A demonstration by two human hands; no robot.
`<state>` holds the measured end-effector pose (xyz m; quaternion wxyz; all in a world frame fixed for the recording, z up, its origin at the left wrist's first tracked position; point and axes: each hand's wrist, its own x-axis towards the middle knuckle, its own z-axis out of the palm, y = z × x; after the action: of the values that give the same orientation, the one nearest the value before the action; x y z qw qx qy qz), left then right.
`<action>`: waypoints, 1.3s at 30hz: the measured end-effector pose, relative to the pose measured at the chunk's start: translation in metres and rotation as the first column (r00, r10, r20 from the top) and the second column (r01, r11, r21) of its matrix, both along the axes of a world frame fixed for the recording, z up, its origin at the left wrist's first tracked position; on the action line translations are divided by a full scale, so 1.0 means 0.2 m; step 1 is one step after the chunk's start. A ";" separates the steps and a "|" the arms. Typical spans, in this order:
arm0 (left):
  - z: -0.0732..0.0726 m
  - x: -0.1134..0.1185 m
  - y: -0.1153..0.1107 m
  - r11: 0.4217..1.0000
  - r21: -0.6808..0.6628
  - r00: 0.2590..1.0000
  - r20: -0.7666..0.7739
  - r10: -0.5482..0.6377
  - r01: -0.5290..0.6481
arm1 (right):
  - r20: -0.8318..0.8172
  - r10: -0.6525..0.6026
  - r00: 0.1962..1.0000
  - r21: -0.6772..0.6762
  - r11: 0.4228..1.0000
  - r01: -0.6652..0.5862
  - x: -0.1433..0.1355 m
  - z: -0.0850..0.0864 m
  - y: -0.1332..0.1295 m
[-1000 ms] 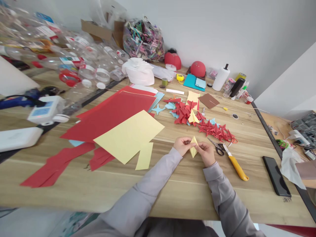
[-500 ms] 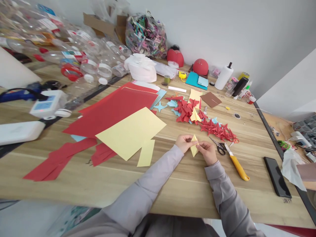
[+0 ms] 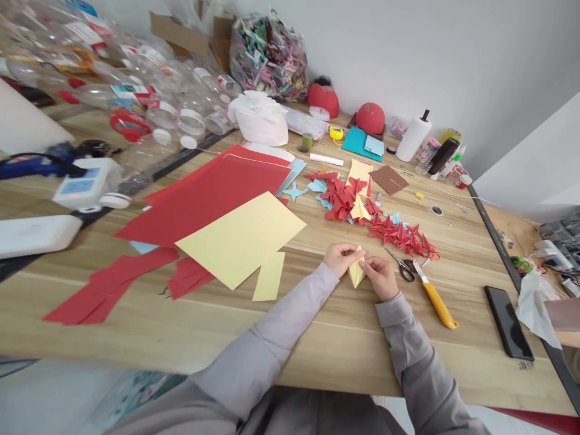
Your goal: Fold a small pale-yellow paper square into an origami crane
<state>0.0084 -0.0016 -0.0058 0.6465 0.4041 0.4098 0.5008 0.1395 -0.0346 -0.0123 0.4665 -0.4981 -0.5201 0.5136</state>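
Note:
A small piece of folded yellow paper (image 3: 356, 277), diamond-shaped with a crease down its middle, is held between my two hands just above the table. My left hand (image 3: 341, 258) pinches its upper left side, thumb on top. On the right edge, my right hand (image 3: 380, 277) grips it between thumb and fingertips. Beyond the hands lies a heap of folded red paper stars (image 3: 342, 198) with a yellow folded piece (image 3: 360, 208) on it. Scissors (image 3: 405, 266) and a yellow-handled utility knife (image 3: 437, 299) rest to the right of my right hand.
Large red sheets (image 3: 217, 187) and a yellow sheet (image 3: 240, 238) cover the left middle, with red strips (image 3: 109, 284) nearer me. A phone (image 3: 508, 323) lies at the right. Plastic bottles (image 3: 158, 115) crowd the back left. A white roll (image 3: 413, 139) stands behind.
Both hands stay on the yellow paper, whose upper part is now more covered by the fingers. The view has shifted slightly.

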 end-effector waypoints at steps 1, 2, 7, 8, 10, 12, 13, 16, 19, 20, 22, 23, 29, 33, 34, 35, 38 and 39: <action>0.00 0.00 0.00 1.000 -0.014 1.000 0.010 0.019 -0.019 | 0.008 0.007 1.000 0.005 1.000 -0.007 0.00 0.00 0.00; 0.00 0.00 0.00 0.999 -0.029 0.999 0.021 0.037 -0.037 | 0.014 0.012 1.000 0.007 1.000 -0.012 0.00 -0.01 0.00; -0.01 0.00 0.00 0.998 -0.021 0.998 0.003 0.056 -0.056 | 0.066 0.029 0.997 0.009 1.000 -0.030 0.01 -0.03 0.00; -0.01 -0.01 0.01 0.998 -0.010 0.999 -0.010 0.054 -0.054 | 0.078 0.034 0.996 0.010 0.999 -0.035 0.01 -0.03 0.00; -0.02 -0.01 0.01 0.999 -0.005 0.998 -0.036 0.052 -0.052 | 0.092 0.043 0.995 0.013 0.999 -0.044 0.00 -0.02 -0.01; -0.02 -0.01 0.01 0.999 -0.014 0.997 -0.049 0.052 -0.052 | 0.093 0.042 0.995 0.016 0.999 -0.044 0.00 -0.02 -0.01; -0.02 -0.02 0.01 0.999 -0.021 0.998 -0.048 0.050 -0.051 | 0.090 0.039 0.995 0.017 0.999 -0.041 0.00 -0.02 -0.01; -0.02 -0.02 0.02 0.998 -0.046 0.999 -0.003 0.042 -0.042 | 0.081 0.033 0.996 0.015 0.999 -0.034 0.00 -0.02 -0.01; -0.01 -0.02 0.02 0.998 -0.050 0.999 0.029 0.036 -0.035 | 0.074 0.042 0.996 0.011 0.999 -0.042 0.01 -0.01 0.00; -0.01 -0.01 0.01 0.999 -0.032 0.999 0.025 0.035 -0.034 | 0.072 0.043 0.996 0.011 0.999 -0.044 0.01 -0.01 0.00; 0.00 -0.01 0.01 0.999 0.009 0.999 0.006 0.050 -0.050 | 0.069 0.044 0.997 0.015 0.999 -0.045 0.01 -0.01 -0.01; 0.00 -0.01 0.01 0.998 0.023 0.998 -0.004 0.060 -0.060 | 0.072 0.045 0.996 0.019 0.999 -0.047 0.00 0.00 -0.01; 0.01 -0.02 0.00 0.993 0.079 0.993 -0.078 0.092 -0.086 | 0.117 0.087 0.989 0.028 0.995 -0.091 0.00 0.01 -0.01; 0.02 -0.03 -0.01 0.994 0.080 0.989 -0.120 0.084 -0.075 | 0.104 0.092 0.990 0.020 0.995 -0.094 0.00 0.01 -0.01; 0.02 -0.03 -0.01 0.995 0.062 0.989 -0.118 0.086 -0.079 | 0.094 0.085 0.992 0.019 0.996 -0.087 0.00 0.00 -0.01; 0.03 -0.03 -0.01 0.996 0.040 0.991 -0.105 0.089 -0.085 | 0.084 0.077 0.993 0.019 0.997 -0.079 0.00 0.00 -0.01; 0.03 -0.03 0.00 0.996 0.001 0.995 -0.040 0.092 -0.092 | 0.062 0.053 0.997 0.014 0.998 -0.054 0.00 0.00 -0.01; 0.03 -0.03 0.00 0.997 0.007 0.997 -0.028 0.076 -0.075 | 0.061 0.048 0.997 0.012 0.999 -0.049 0.00 0.00 0.00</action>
<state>0.0025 -0.0023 0.0011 0.6201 0.3972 0.4324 0.5203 0.1400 -0.0356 -0.0122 0.4413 -0.4975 -0.5492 0.5060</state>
